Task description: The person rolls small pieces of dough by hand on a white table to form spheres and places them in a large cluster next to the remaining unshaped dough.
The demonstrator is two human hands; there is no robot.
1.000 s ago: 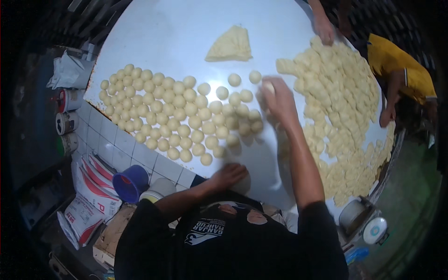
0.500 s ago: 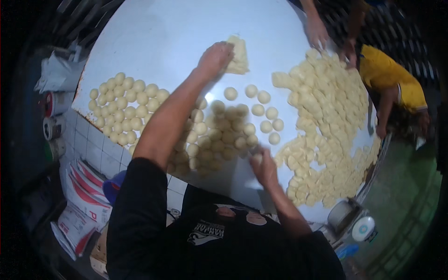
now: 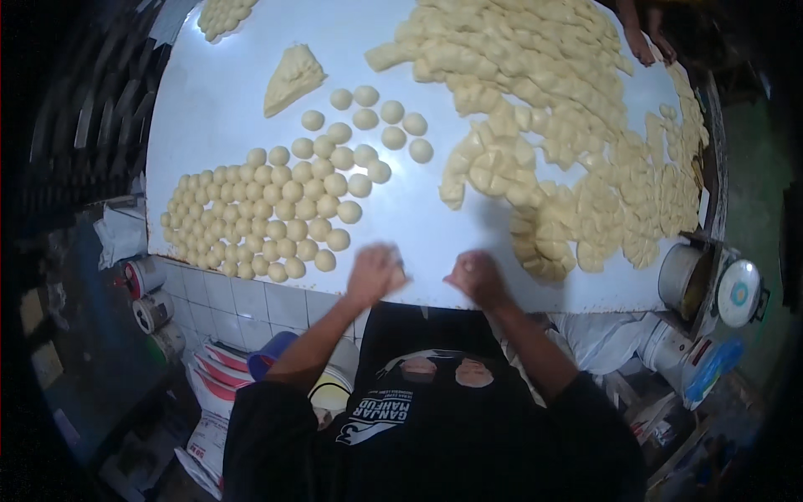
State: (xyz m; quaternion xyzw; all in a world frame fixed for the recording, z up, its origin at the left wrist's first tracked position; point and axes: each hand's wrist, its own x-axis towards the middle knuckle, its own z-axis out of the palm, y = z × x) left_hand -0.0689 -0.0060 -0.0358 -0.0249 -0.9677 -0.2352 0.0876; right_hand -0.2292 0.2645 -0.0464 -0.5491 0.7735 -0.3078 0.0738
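Note:
At the table's near edge my left hand [image 3: 374, 273] is curled and smeared by motion, with a pale patch at its fingertips that may be dough. My right hand [image 3: 477, 279] is closed with its fingers curled in, a short gap to the right of the left one; what lies inside it is hidden. Left of my hands sit many round dough balls [image 3: 291, 191] in a packed group, a few looser ones at its upper right. A wedge-shaped slab of dough [image 3: 294, 79] lies farther off on the white tabletop [image 3: 401, 259].
Flattened, overlapping dough pieces [image 3: 535, 159] cover the right side of the table. More dough balls [image 3: 224, 17] lie at the far left. Another person's hands [image 3: 651, 46] are at the far right edge. A metal pot [image 3: 682, 276] stands beside the near right corner; buckets [image 3: 153, 309] stand left below.
My left hand has left the dough slab and come back to the near edge, beside my right hand. The view has shifted, showing more of the table's right side.

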